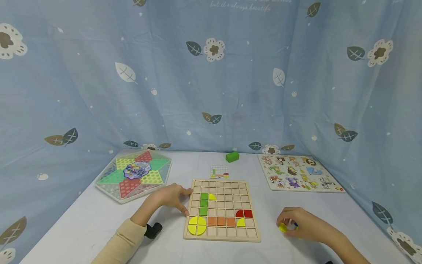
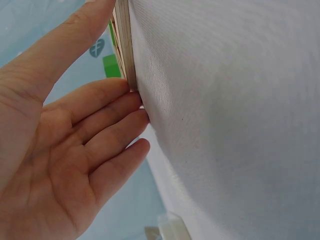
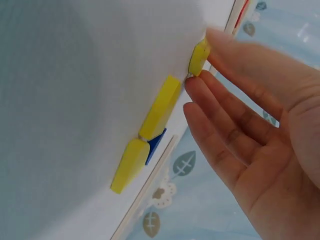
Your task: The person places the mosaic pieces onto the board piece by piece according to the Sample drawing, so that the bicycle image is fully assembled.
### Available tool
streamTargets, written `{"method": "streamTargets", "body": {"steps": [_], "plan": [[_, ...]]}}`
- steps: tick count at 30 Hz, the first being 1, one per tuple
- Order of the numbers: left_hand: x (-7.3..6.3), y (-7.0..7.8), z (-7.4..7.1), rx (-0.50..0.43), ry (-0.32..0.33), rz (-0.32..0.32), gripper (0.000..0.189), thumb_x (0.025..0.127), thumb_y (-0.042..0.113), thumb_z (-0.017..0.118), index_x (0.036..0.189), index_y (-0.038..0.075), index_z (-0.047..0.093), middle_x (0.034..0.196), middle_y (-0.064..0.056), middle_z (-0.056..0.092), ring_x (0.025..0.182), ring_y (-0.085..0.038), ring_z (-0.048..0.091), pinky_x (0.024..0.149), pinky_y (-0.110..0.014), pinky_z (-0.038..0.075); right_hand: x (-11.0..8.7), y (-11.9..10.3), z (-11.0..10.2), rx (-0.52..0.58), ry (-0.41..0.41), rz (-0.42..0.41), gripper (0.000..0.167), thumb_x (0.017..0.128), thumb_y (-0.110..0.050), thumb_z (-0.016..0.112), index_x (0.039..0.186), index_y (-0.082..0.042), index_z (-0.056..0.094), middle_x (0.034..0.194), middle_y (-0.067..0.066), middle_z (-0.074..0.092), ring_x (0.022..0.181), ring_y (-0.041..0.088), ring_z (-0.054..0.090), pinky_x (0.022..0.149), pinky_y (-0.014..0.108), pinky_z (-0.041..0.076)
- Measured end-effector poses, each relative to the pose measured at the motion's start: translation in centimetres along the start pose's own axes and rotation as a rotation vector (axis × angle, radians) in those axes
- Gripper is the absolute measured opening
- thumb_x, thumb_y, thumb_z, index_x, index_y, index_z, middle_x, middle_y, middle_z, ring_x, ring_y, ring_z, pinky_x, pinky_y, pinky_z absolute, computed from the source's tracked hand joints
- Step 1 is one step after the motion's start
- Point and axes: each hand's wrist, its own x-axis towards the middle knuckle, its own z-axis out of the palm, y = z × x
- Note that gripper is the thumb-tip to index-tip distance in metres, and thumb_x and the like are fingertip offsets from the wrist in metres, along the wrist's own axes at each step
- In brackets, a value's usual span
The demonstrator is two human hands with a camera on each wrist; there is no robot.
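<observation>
My left hand (image 1: 172, 196) rests at the left edge of a wooden grid board (image 1: 222, 240), thumb and fingertips touching its side. In the left wrist view its fingers (image 2: 110, 120) are loosely extended by the board's edge (image 2: 125, 47). On the board lie green squares (image 1: 203, 204), orange squares (image 1: 221, 221), a red square (image 1: 248, 213), a red quarter-circle (image 1: 239, 213) and yellow quarter-circles, several forming a disc (image 1: 197, 225). To the right of the board, my right hand (image 1: 301, 223) pinches a yellow piece (image 3: 199, 57) between thumb and fingertips. Beside it are two yellow pieces (image 3: 161, 109) and a blue piece (image 3: 156, 146).
A small pattern card (image 1: 219, 172) lies behind the board, with a green block (image 1: 232, 157) farther back. At the back left stands a hexagonal Chinese checkers set (image 1: 136, 172); at the back right, an animal picture puzzle (image 1: 296, 174). A blue patterned curtain (image 1: 211, 88) hangs behind the table.
</observation>
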Motion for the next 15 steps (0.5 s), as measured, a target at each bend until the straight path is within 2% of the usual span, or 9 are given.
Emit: {"method": "streamTargets", "body": {"steps": [7,15], "plan": [[-0.1,0.1,-0.1,0.006,-0.001,0.005,0.084,0.065,0.039,0.088,0.137,0.010,0.056,0.138,-0.013,0.053,0.130,-0.032,0.046,0.101,-0.046,0.042,0.7,-0.2,0.1,0.012,-0.017,-0.028,0.025,0.078,-0.003,0.076,0.093,-0.021,0.070,0.092,-0.016,0.060,0.077,0.001,0.054,0.065,0.024,0.052],[-0.2,0.2,-0.1,0.008,0.002,0.001,0.084,0.064,0.040,0.088,0.136,0.011,0.056,0.138,-0.014,0.053,0.130,-0.032,0.046,0.101,-0.047,0.041,2.2,-1.3,-0.3,-0.022,0.007,-0.120,0.025,0.079,-0.003,0.075,0.098,-0.018,0.070,0.096,-0.011,0.062,0.080,0.002,0.056,0.067,0.024,0.052]]}}
